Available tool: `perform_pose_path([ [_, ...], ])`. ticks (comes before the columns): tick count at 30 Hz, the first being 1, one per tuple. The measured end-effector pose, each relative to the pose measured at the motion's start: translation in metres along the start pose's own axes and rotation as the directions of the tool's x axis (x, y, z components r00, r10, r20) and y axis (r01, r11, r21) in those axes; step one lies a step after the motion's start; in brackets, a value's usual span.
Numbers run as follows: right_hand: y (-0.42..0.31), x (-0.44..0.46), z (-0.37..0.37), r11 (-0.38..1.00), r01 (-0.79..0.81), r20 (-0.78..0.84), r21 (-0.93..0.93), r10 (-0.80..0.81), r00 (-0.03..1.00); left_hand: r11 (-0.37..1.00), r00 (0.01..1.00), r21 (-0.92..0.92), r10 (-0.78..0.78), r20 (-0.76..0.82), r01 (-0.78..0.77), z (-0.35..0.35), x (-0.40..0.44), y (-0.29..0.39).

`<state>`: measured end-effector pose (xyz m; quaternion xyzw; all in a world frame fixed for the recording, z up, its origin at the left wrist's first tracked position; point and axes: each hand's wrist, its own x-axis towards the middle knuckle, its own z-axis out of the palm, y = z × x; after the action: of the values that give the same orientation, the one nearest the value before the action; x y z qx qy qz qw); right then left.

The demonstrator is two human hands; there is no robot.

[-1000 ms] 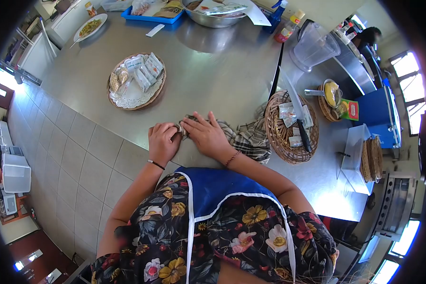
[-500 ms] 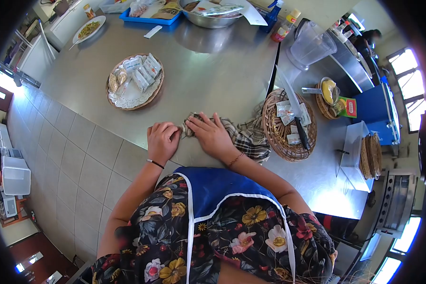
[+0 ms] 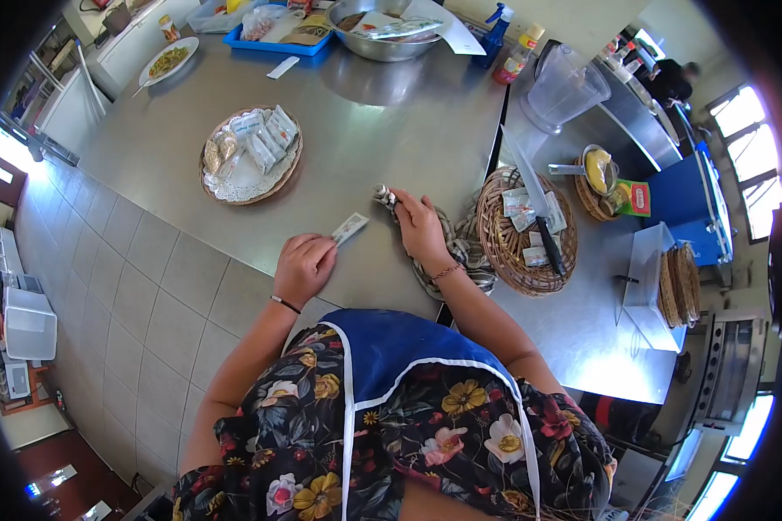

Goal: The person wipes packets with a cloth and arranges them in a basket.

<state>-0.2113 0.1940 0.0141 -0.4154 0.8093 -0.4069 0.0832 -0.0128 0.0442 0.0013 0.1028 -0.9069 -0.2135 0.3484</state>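
Between thumb and fingers, my left hand (image 3: 304,268) pinches one end of a small white packet (image 3: 351,228) near the front edge of the steel table. My right hand (image 3: 422,233) is closed on a checked cloth (image 3: 453,252), whose bunched tip sticks out past the fingers; the rest trails to the right under my wrist. Beyond my left hand is a doily-lined basket (image 3: 294,165) of packets. A wicker basket (image 3: 493,252) beside the cloth holds more packets, with a black-handled knife (image 3: 548,247) lying across it.
At the back are a noodle plate (image 3: 168,61), a blue tray (image 3: 280,48), a metal bowl (image 3: 382,49), a spray bottle (image 3: 493,39) and a sauce bottle (image 3: 519,56). Rightward stand a clear jug (image 3: 565,89), a small sieve (image 3: 599,170) and a plastic bin (image 3: 649,286). Another person (image 3: 671,80) is far off.
My hands have moved apart. My right hand has lifted the cloth's end away to the right, and the white packet now shows in my left hand.
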Motion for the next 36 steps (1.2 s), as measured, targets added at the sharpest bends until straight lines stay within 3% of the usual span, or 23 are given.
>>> perform_pose_path([
  [2,-0.005,0.001,-0.003,0.999,-0.027,0.013,0.017,0.027,1.0,0.997,0.995,-0.028,-0.08,-0.054,0.079,0.003,-0.004,-0.005],
  [5,-0.022,-0.004,0.003,0.991,0.129,-0.089,0.04,-0.125,0.988,0.967,0.965,-0.046,-0.254,-0.062,0.252,0.003,-0.005,-0.003],
  [8,-0.041,-0.011,0.016,0.88,0.462,0.057,-0.112,-0.459,0.887,0.947,0.946,-0.034,-0.32,-0.057,0.319,0.004,-0.003,-0.003],
  [11,-0.045,-0.025,0.046,0.789,0.577,0.308,-0.21,-0.507,0.805,0.926,0.925,-0.018,-0.379,-0.031,0.378,0.004,-0.002,-0.005],
  [18,-0.033,-0.015,0.038,0.779,0.449,0.312,-0.438,-0.337,0.888,0.905,0.907,-0.081,-0.42,-0.012,0.418,0.004,0.0,-0.005],
  [22,-0.019,-0.005,0.026,0.907,0.22,0.135,-0.359,-0.182,0.974,0.903,0.906,-0.085,-0.423,-0.013,0.42,0.002,0.001,-0.004],
  [25,-0.03,-0.013,0.022,0.907,0.358,0.206,-0.224,-0.315,0.926,0.907,0.909,-0.055,-0.418,0.005,0.417,0.003,0.0,-0.006],
  [26,-0.034,-0.02,0.025,0.843,0.498,0.26,-0.203,-0.443,0.858,0.909,0.911,-0.07,-0.412,-0.003,0.411,0.004,-0.001,-0.007],
  [29,-0.045,-0.041,0.039,0.806,0.571,0.366,-0.157,-0.489,0.792,0.91,0.914,-0.099,-0.406,-0.014,0.403,0.006,-0.002,-0.007],
  [34,-0.032,-0.023,0.029,0.787,0.408,0.334,-0.463,-0.271,0.903,0.905,0.91,-0.1,-0.414,0.008,0.413,0.002,0.0,-0.005],
  [36,-0.024,-0.015,0.022,0.853,0.298,0.251,-0.429,-0.204,0.946,0.904,0.909,-0.094,-0.417,0.01,0.416,0.002,0.001,-0.006],
])
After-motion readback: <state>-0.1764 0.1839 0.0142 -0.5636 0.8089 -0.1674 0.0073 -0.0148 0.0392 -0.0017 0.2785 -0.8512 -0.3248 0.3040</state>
